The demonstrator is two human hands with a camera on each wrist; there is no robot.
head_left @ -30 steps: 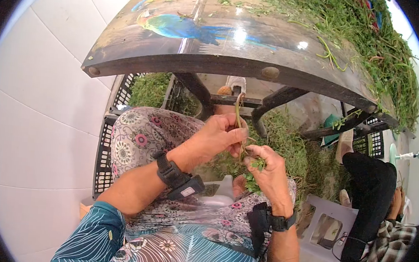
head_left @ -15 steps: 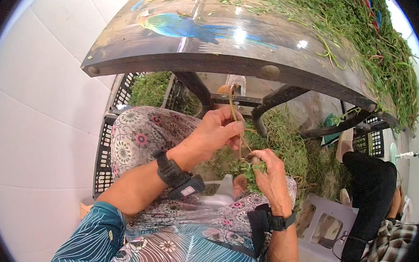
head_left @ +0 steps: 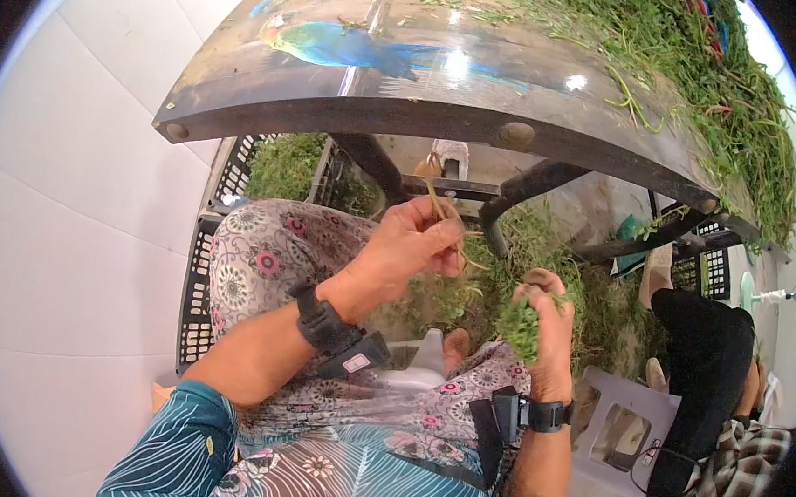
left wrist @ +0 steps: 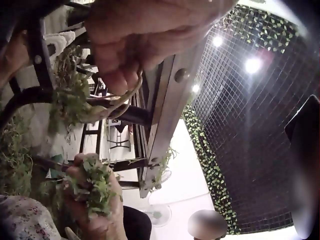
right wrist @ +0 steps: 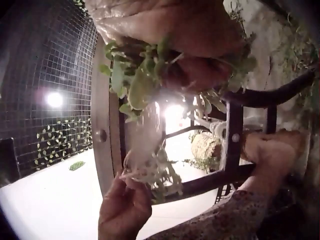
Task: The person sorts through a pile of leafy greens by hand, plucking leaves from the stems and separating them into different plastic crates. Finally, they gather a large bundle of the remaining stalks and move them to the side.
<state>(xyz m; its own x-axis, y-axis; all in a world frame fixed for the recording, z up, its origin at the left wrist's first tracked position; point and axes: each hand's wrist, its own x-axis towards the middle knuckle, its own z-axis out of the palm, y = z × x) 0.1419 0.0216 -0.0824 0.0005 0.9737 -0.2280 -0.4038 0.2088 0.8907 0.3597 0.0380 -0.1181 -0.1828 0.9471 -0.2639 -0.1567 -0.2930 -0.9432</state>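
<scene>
My left hand (head_left: pixel 442 241) pinches a thin bare stem (head_left: pixel 436 203) between thumb and fingers, just below the table's front edge. The right hand (head_left: pixel 544 295) is off to its right and a little lower, gripping a bunch of small green leaves (head_left: pixel 517 329). The two hands are apart. In the left wrist view, curled fingers (left wrist: pixel 122 47) hold the bent stem (left wrist: pixel 124 98), and the leaf bunch (left wrist: pixel 95 187) shows lower left. From the right wrist, the leaves (right wrist: pixel 137 82) fill the right hand, with the left hand (right wrist: pixel 125 205) below.
A glossy table (head_left: pixel 427 120) with a peacock picture stands ahead, with a heap of cut greens (head_left: pixel 711 77) on its right side. Black crates (head_left: pixel 235 180) of greens sit under it. A white stool (head_left: pixel 622 425) and another seated person (head_left: pixel 716 367) are at the right.
The right hand has pulled away to the right and up from the stem, taking the stripped leaves with it. The left hand stays in place with the stem.
</scene>
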